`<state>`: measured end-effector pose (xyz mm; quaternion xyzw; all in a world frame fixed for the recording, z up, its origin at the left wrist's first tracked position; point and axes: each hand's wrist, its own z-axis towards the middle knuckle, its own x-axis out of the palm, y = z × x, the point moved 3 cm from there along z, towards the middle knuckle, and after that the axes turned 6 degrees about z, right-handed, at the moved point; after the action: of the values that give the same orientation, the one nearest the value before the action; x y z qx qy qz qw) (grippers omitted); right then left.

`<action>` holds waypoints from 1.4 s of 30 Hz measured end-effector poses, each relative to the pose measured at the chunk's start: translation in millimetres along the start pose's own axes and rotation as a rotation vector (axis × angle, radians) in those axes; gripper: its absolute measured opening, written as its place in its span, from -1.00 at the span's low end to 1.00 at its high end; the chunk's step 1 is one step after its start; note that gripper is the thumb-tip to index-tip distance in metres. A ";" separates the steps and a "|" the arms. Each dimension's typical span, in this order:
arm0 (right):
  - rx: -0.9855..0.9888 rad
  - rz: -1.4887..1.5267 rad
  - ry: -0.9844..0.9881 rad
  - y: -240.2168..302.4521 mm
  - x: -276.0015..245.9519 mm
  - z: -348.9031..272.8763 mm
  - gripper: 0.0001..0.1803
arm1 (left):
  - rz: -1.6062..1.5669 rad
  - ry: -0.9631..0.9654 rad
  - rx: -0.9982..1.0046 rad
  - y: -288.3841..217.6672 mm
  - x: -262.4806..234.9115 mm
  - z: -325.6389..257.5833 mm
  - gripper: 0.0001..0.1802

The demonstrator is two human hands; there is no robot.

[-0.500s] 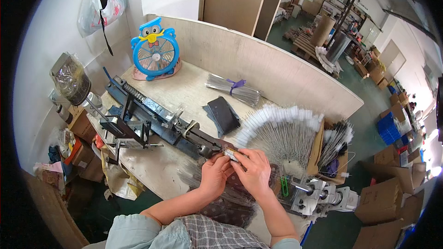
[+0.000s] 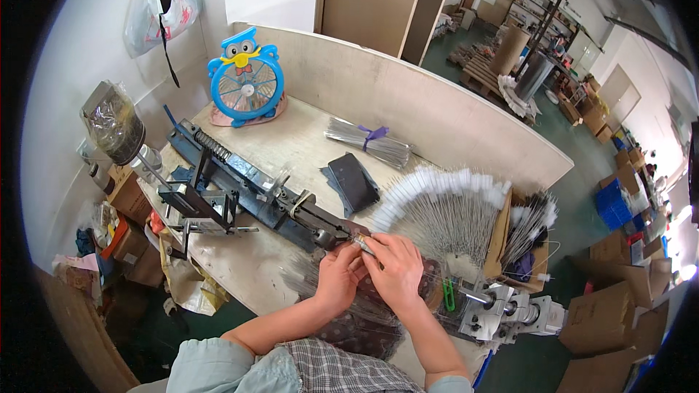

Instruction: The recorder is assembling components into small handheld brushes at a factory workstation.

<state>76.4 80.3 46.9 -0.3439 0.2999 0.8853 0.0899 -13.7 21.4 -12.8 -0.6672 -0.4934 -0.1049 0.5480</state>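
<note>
Fingers [image 2: 378,247] of the right hand [image 2: 398,271] pinch a small silvery piece [image 2: 365,245], just beside the near right end of a long dark metal fixture [image 2: 251,180] on the surface [image 2: 302,125]. Left hand [image 2: 338,278]: digits curled close against the same spot; whether they grip anything cannot be told, as the view is poor there. Change over half a second: right hand shifted slightly left, less of the piece showing. Judged as fine adjustment, handling unfinished. Fan of white-tipped wires [image 2: 445,211] lies to the right.
</note>
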 end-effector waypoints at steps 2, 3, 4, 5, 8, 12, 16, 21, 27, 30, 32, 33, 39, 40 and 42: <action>0.003 -0.010 -0.019 -0.8 -1.7 -0.6 -0.75 | -0.023 -0.002 -0.037 0.3 -0.7 1.5 -0.76; 0.004 -0.011 -0.017 -0.3 -1.2 -0.8 -0.75 | -0.023 -0.003 -0.040 1.9 -3.3 2.0 -0.76; 0.005 0.005 -0.015 -0.1 0.2 -0.1 -0.75 | -0.032 0.013 -0.029 4.2 -6.6 4.0 -0.75; 0.006 0.020 -0.012 0.5 0.7 -0.3 -0.75 | -0.042 0.028 -0.018 5.6 -8.4 4.4 -0.74; 0.002 0.004 -0.011 0.7 -0.8 1.8 -0.73 | -0.040 0.019 -0.011 4.6 -7.0 5.6 -0.75; 0.012 0.013 -0.017 0.1 -5.3 2.3 -0.73 | -0.053 0.009 -0.001 3.6 0.2 3.0 -0.78; 0.001 -0.007 -0.051 -0.4 -10.6 -1.4 -0.73 | -0.034 0.024 0.023 0.0 3.3 0.8 -0.88; 0.001 -0.044 -0.058 -2.3 -10.9 -6.4 -0.73 | -0.007 -0.011 0.032 -4.4 11.4 -1.9 -0.90; -0.014 -0.035 -0.055 -5.9 -10.2 -7.2 -0.75 | 0.016 0.006 0.014 -1.0 8.3 -0.8 -0.87; -0.017 -0.011 -0.053 -6.7 -5.7 -6.9 -0.75 | 0.039 -0.015 0.033 -1.6 8.0 -0.8 -0.85; -0.009 -0.016 -0.071 -7.3 -4.9 -6.7 -0.74 | 0.021 -0.021 0.009 -2.3 7.8 -0.4 -0.84; -0.006 -0.015 -0.067 -7.9 -4.9 -6.7 -0.74 | 0.021 -0.026 0.005 -2.3 7.8 0.0 -0.84; -0.019 -0.020 -0.064 -10.7 -6.7 -4.9 -0.74 | -0.031 -0.004 0.004 -1.5 8.9 2.6 -0.88; -0.031 -0.025 -0.062 -12.4 -5.6 -5.1 -0.74 | -0.042 -0.003 0.001 -0.8 8.0 3.1 -0.87; -0.042 -0.031 -0.057 -11.9 -6.0 -3.9 -0.74 | -0.056 -0.004 -0.003 0.7 4.0 4.8 -0.85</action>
<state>87.4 87.9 43.0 -0.3252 0.2731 0.8993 0.1048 -13.0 27.7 -12.3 -0.6542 -0.5129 -0.1197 0.5428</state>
